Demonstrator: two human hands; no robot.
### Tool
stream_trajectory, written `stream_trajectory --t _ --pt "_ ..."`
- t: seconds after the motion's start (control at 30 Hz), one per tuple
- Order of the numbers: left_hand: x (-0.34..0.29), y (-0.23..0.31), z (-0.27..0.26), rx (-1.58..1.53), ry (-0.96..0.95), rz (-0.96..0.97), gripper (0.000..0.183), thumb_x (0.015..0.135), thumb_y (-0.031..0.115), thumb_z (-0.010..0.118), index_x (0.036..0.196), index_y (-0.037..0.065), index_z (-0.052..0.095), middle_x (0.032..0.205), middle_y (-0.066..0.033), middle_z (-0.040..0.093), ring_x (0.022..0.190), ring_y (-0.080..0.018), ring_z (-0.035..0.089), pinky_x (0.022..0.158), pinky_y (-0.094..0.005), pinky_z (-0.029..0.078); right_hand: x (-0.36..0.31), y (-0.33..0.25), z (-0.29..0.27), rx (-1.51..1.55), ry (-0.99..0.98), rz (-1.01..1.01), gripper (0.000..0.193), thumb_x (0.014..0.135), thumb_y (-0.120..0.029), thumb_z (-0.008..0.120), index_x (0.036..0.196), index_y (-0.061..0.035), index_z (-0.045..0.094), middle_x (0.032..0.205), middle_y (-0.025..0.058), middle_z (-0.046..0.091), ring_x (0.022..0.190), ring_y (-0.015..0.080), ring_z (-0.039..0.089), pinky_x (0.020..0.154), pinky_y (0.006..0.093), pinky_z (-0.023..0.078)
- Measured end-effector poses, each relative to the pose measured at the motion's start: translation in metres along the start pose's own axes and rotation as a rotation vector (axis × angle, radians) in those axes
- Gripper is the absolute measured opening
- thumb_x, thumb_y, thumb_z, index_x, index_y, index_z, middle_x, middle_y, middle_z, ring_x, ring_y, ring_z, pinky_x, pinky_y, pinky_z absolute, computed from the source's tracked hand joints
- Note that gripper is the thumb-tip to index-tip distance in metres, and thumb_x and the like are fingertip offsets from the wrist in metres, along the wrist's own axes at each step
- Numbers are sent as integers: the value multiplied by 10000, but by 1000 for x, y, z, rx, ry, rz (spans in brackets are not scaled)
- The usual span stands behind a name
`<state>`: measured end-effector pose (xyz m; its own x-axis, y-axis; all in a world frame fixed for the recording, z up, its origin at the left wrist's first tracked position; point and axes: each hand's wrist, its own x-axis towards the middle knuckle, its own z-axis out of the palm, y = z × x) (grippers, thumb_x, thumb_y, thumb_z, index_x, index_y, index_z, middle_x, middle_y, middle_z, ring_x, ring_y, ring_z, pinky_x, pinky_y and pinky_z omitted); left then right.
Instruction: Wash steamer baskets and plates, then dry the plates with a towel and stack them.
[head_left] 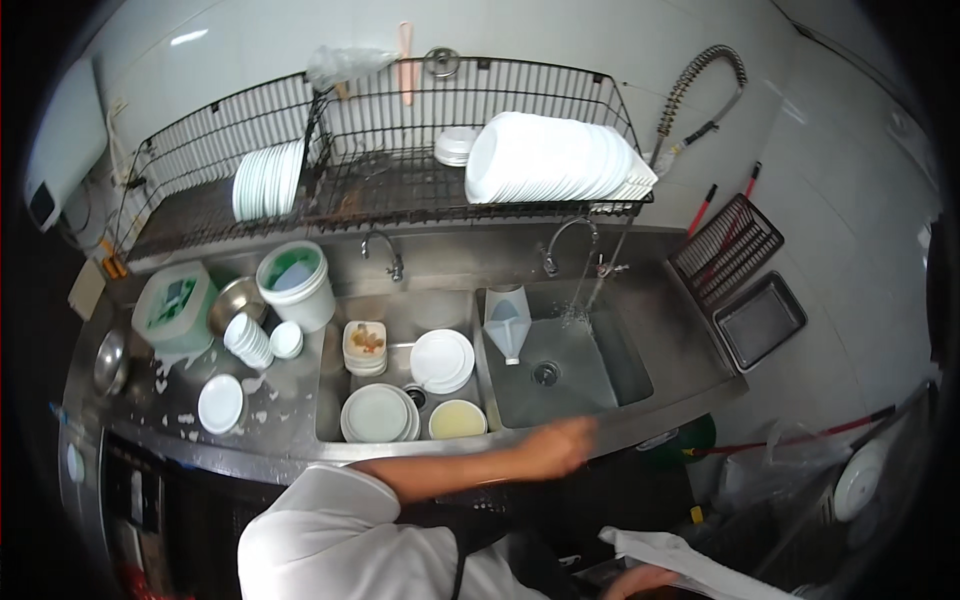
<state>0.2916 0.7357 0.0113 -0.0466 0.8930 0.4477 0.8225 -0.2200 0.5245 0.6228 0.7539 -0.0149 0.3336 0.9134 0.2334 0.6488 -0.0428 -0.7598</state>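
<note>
Down low, the left hand [562,446] reaches across the body to the front rim of the right sink [575,375]; it is blurred, so I cannot tell if its fingers are spread or curled, and it seems to hold nothing. At about five o'clock from it, the right hand [632,580] grips a white cloth [690,562], soft and crumpled, down by the waist. Water runs from the tap [562,242] at twelve o'clock into that shiny steel sink, where a clear jug [507,322] leans in the corner, maybe to drain. At nine o'clock from the left hand, the left sink [400,310] holds stacks of round white plates [442,360] and a bowl [457,420] of pale liquid, likely waiting for a wash. Up at twelve o'clock, a black wire rack [400,190] holds clean plates on edge so water can drip off. A white bucket [296,283] stands on the wet counter at ten o'clock.
</note>
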Motion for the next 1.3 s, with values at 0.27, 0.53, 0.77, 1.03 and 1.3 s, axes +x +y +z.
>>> stream_trajectory --t 0.27,0.53,0.77,1.03,1.3 --pt "150 -67 -271 538 860 -48 530 745 193 823 1216 48 630 1380 -231 517 1266 -408 515 1011 -493 457 -87 77 130 450 -552 290 90 931 -65 653 1020 -52 662 890 43 653 767 128 646 610 273 525" --pt "245 -113 -318 680 780 -270 872 702 399 843 1396 -6 502 1468 -305 414 1324 -453 454 1052 -502 447 -28 -28 196 428 -838 -264 141 943 -59 648 1070 1 657 877 89 717 797 148 706 692 277 574" --pt "266 -87 -314 708 724 -467 812 728 297 754 1425 8 455 1432 -292 451 1263 -448 514 976 -493 511 32 -101 252 547 -1068 -404 155 947 -67 642 1087 -3 662 862 79 712 785 149 698 704 280 546" --pt "272 -105 -318 906 825 -564 841 718 267 741 1447 6 412 1344 -305 495 1038 -473 631 860 -503 549 95 -134 284 533 -1219 -533 169 943 -70 644 1100 -11 655 886 95 718 791 147 694 709 283 541" --pt "225 -123 -363 746 1061 -848 851 705 320 752 1439 16 448 1079 -292 686 977 -443 683 857 -497 547 96 -151 297 632 -1314 -425 152 967 -87 631 1099 -15 654 928 81 708 824 162 716 698 283 556"
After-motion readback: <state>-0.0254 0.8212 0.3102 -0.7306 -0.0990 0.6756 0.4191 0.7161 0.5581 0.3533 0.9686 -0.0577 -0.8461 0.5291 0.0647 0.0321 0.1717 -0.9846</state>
